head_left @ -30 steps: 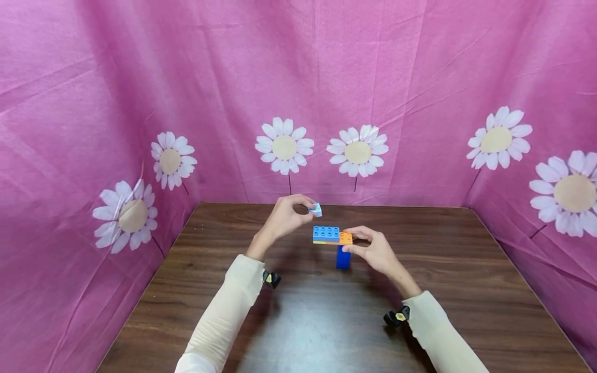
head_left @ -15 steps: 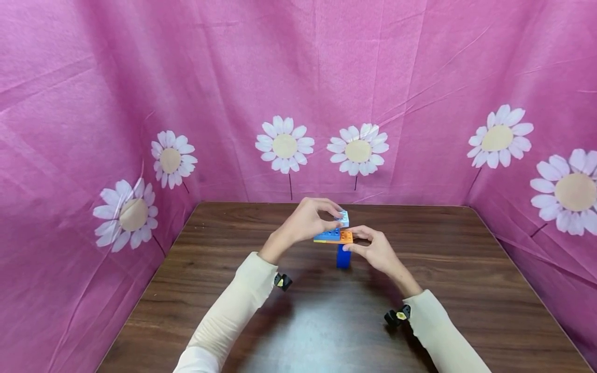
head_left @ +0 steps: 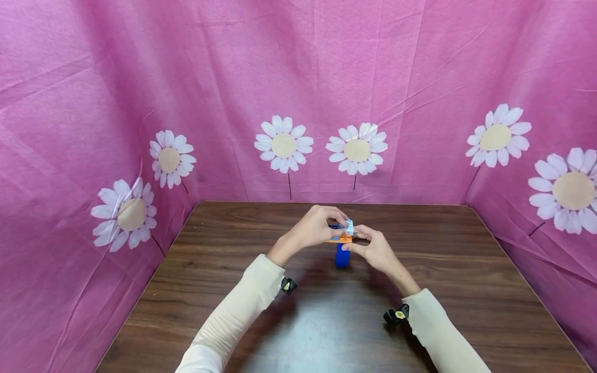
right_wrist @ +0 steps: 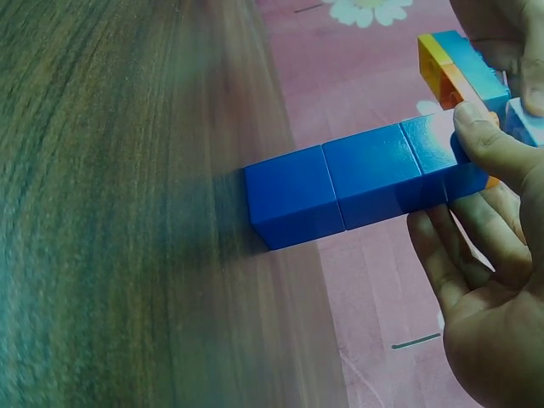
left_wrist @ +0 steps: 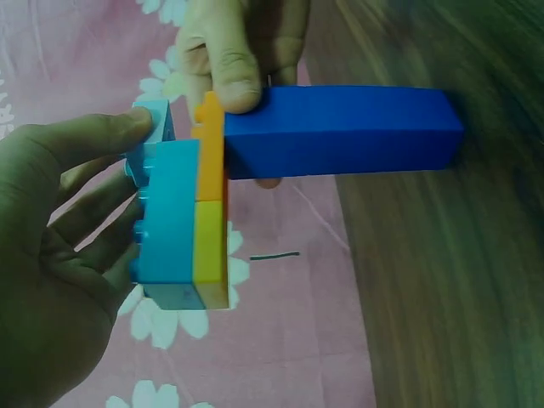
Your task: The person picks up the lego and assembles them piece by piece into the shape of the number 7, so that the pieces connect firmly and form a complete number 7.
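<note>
A column of three dark blue toy bricks [right_wrist: 365, 183] stands upright on the table. Across its top lie an orange piece [left_wrist: 211, 161] and a yellow piece [left_wrist: 211, 255], jutting out to the left. On them sits a mid-blue brick [left_wrist: 174, 221] with studs on top. My left hand [head_left: 314, 228] pinches a small light blue brick [head_left: 349, 227] right over the orange piece, beside the mid-blue one. My right hand [head_left: 377, 253] grips the top of the column, thumb on the near side and fingers behind. In the head view my left hand hides most of the mid-blue brick.
The brown wooden table [head_left: 448, 269] reaches back to a pink cloth [head_left: 420, 77] printed with white daisies, which hangs on three sides. Each wrist carries a small black camera, such as the right wrist camera [head_left: 396, 316].
My left hand has carried the light blue brick rightward and down, from behind the structure's left part to just over the orange piece. My right hand has stayed on the column.
</note>
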{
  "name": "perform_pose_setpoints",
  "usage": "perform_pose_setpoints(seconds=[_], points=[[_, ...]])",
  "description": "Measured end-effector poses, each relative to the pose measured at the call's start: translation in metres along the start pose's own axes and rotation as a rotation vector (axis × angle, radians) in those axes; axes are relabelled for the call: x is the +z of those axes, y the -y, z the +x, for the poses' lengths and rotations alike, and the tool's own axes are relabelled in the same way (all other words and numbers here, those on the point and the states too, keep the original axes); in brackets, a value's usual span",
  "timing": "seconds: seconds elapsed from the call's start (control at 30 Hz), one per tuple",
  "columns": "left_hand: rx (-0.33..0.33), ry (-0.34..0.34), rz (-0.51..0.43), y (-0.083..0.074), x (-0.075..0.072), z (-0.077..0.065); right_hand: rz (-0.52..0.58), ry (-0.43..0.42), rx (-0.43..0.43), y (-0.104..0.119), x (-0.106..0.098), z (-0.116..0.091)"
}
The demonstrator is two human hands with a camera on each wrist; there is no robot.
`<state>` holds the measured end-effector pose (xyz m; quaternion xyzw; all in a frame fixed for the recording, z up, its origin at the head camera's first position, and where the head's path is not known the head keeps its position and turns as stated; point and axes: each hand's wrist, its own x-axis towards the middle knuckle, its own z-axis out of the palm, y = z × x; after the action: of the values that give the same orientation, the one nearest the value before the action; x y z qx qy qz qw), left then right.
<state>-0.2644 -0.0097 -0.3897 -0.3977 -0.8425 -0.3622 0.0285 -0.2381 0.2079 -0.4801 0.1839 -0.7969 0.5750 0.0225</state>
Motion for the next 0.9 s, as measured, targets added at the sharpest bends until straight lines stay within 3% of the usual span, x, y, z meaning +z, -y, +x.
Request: perform_pose_setpoints(seconds=[0.23,0.9], points=[[0.003,0.028,0.051,0.0053,0.0067,-0.0029,-0.007,0.003,-0.003,-0.0012,-0.0004,-0.0006],[0.029,0.032,0.036,0.0065,0.0092,-0.0057,-0.03,-0.003,-0.009,-0.0038,-0.0017,0.0003]])
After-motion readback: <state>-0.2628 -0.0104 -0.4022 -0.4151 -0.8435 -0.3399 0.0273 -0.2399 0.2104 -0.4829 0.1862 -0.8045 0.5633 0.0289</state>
